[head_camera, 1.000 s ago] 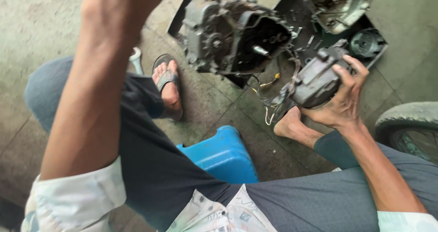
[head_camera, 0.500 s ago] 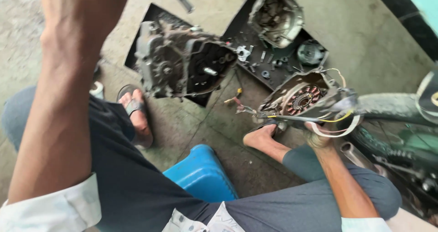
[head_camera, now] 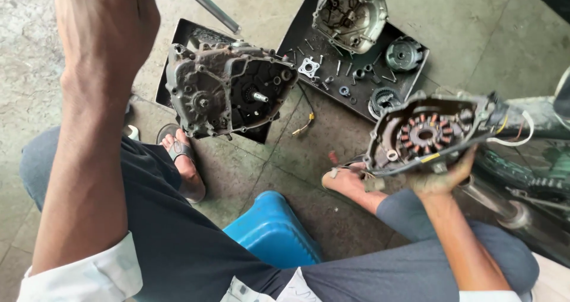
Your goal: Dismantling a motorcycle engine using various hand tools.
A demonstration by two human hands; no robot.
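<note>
My right hand grips from below a grey engine side cover, its inner face toward me with a ring of copper coils and trailing wires. It hangs above my right foot, beside a motorcycle at the right edge. My left hand is raised close to the camera at upper left; only its back and wrist show, the fingers are out of frame. Beyond it a dirty engine crankcase stands on a black tray.
A second black tray at the top holds a clutch cover, round gears and several bolts. A metal rod lies at the top. A blue plastic stool sits between my legs. Concrete floor all around.
My right hand has swung the side cover to the right and turned it so the coil side faces me. The left arm has stayed raised while the view has shifted.
</note>
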